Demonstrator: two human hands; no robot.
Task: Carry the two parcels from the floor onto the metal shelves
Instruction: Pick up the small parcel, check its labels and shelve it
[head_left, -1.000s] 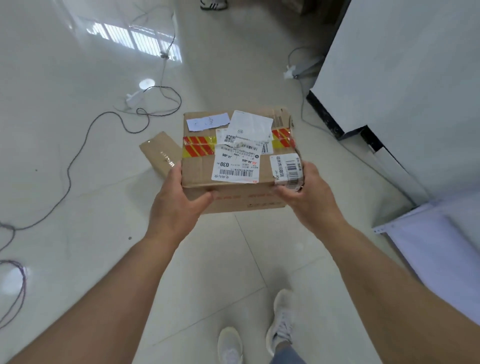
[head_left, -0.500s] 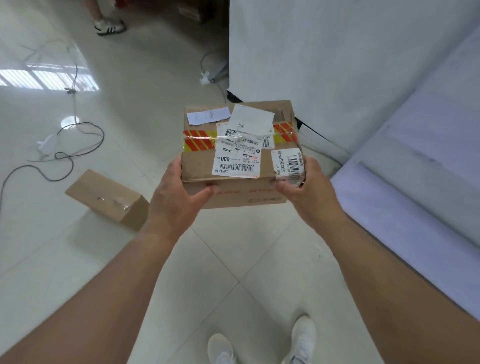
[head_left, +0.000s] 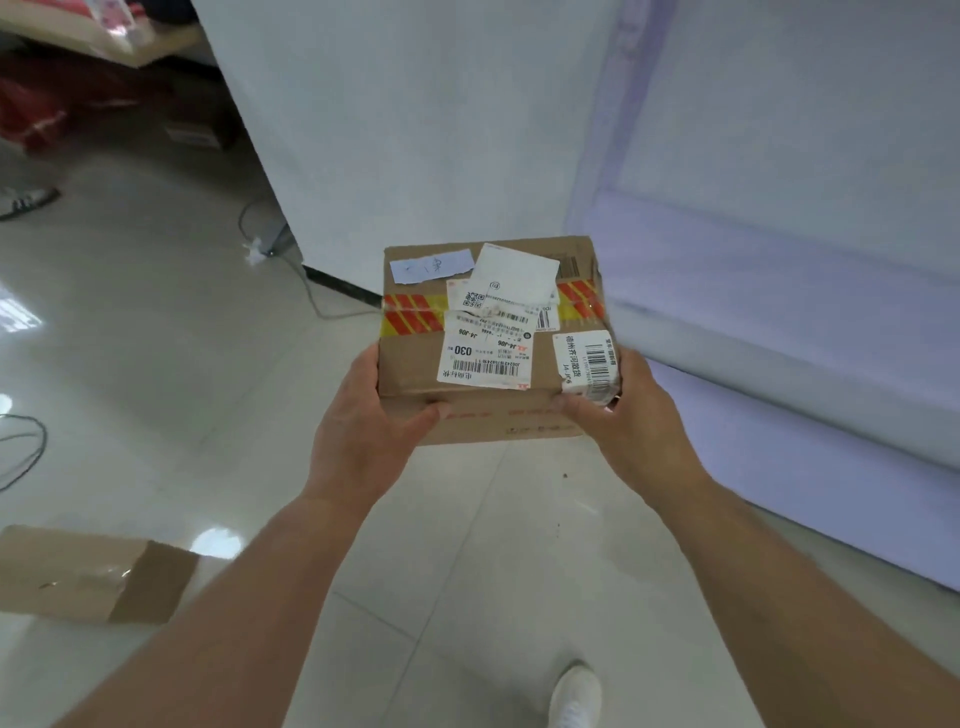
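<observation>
I hold a brown cardboard parcel (head_left: 415, 343) with white shipping labels and red-yellow tape in front of me, above the tiled floor. My left hand (head_left: 363, 436) grips its near left corner and my right hand (head_left: 631, 431) grips its near right corner. A second, plain brown parcel (head_left: 88, 577) lies on the floor at the lower left, behind my left forearm. No metal shelves are in view.
A white wall panel (head_left: 415, 104) stands ahead, with a pale sheet-covered surface (head_left: 779, 322) to the right. Cables (head_left: 21, 452) trail on the glossy floor at left. Another person's shoe (head_left: 26, 200) and red items are at far left. My own shoe (head_left: 574, 696) is below.
The view has swung to the right with the parcel held steady in both hands. The second parcel has slid from centre-left to the lower left, and the white wall now fills the view ahead.
</observation>
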